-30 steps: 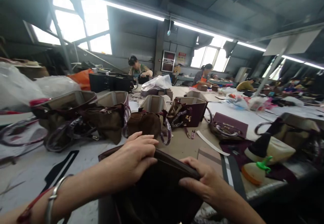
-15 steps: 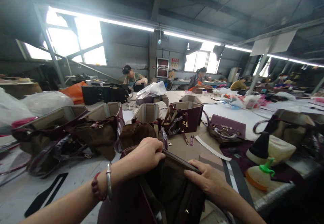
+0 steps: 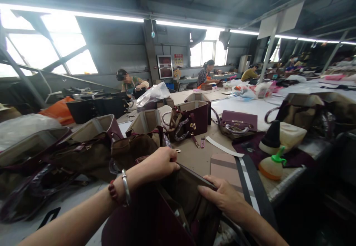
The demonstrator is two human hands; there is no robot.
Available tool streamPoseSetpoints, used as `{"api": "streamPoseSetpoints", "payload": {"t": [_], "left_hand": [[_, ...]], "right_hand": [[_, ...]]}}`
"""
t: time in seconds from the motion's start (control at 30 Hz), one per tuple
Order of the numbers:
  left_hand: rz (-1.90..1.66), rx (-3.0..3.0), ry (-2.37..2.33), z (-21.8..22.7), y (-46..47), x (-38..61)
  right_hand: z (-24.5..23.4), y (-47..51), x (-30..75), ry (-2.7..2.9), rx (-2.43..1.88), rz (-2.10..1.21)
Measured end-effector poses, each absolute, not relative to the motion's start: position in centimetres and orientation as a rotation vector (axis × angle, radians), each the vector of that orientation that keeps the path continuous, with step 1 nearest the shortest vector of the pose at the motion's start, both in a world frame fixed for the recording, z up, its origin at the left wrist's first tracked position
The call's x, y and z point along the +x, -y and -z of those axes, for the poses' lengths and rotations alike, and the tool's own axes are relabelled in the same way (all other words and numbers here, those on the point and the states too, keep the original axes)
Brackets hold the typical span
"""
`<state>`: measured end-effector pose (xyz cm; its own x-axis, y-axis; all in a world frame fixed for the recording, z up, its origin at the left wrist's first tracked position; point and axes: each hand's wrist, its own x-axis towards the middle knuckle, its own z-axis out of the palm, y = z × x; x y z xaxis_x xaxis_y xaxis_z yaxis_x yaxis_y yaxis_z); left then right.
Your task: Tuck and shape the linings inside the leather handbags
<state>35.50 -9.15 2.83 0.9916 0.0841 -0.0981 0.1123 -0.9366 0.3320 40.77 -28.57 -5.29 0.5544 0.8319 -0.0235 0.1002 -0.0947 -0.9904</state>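
Note:
A dark maroon handbag (image 3: 155,220) stands open at the bottom centre, right in front of me. My left hand (image 3: 160,163) is closed over the far rim of its mouth, with a bangle and a bead bracelet on the wrist. My right hand (image 3: 222,197) grips the near right side of the same rim, fingers curled over the edge. The bag's brown lining (image 3: 189,201) shows between the two hands.
Several open brown and maroon handbags (image 3: 91,146) crowd the table to the left and ahead. A squeeze bottle with a green cap (image 3: 271,168) and a black-tipped glue bottle (image 3: 280,136) stand at the right. Other people (image 3: 129,81) work at far tables.
My view has swung to the right and lifted. Both hands stay on the bag's rim, and its mouth has opened wider, showing the lining.

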Motion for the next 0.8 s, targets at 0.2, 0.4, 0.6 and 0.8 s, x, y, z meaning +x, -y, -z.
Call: {"api": "streamPoseSetpoints", "payload": {"t": [0.2, 0.4, 0.6, 0.8], "left_hand": [[0.163, 2.785, -0.146, -2.8, 9.7, 35.6], [0.192, 2.785, -0.162, -2.9, 10.4, 35.6], [0.16, 2.803, -0.156, -2.8, 10.6, 35.4], [0.129, 2.819, -0.154, -2.8, 10.5, 35.2]], "right_hand": [[5.4, 29.2, 40.4, 0.866, -1.607, -0.671], [5.9, 29.4, 40.2, 0.878, -1.662, -0.609], [6.1, 29.3, 39.9, 0.815, -1.602, -0.621], [6.4, 29.0, 39.8, 0.775, -1.57, -0.61]]}}
